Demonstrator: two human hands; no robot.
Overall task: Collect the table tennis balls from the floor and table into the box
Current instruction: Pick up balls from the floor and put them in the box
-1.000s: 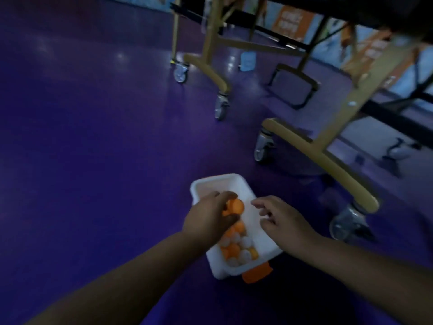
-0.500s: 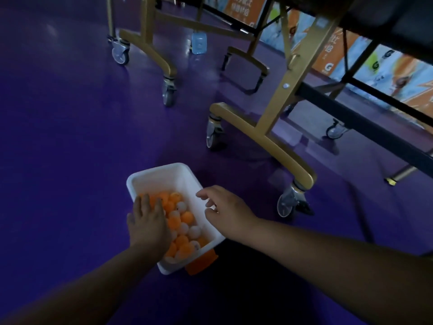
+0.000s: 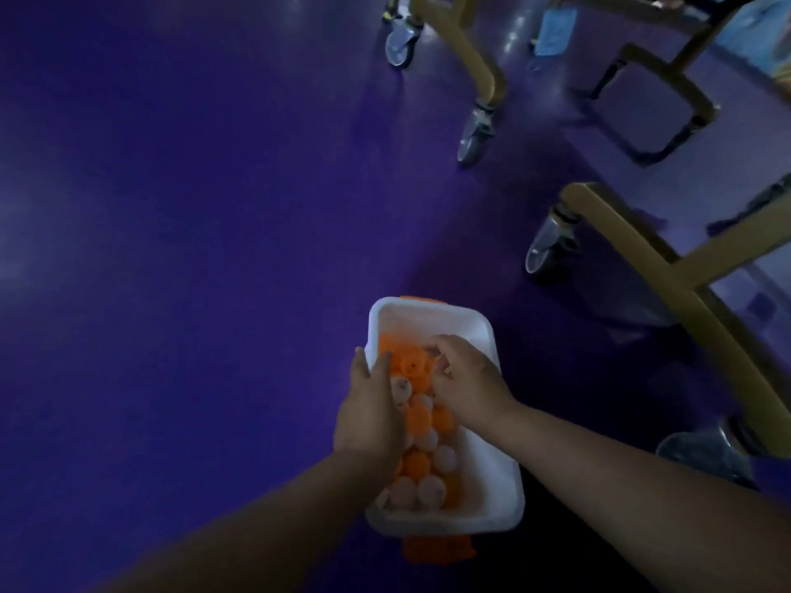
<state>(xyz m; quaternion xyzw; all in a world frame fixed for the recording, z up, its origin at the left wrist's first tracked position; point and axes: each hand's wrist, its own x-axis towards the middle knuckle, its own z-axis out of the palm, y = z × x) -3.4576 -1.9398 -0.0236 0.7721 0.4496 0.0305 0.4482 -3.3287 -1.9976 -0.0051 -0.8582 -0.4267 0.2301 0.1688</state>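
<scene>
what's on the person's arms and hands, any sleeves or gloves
Nothing is worn as far as the view shows: the left hand and right hand are bare, with no gloves, rings or watch visible, and both forearms are uncovered up to the frame edge.

box (image 3: 496, 485) – on purple floor (image 3: 192, 250) | balls (image 3: 421, 421) inside | left hand (image 3: 370, 415), right hand (image 3: 468, 385) – both over balls

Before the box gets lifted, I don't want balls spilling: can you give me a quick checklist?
1. Box flat on the floor: ok.
2. Balls below the rim: ok.
3. Left hand gripping the box's left wall: cannot tell, it rests over it.
4. Right hand on a rim: not ok, it is among the balls.
5. Stray balls on the visible floor: ok, none seen.
6. Table legs clear of the box: ok.
</scene>
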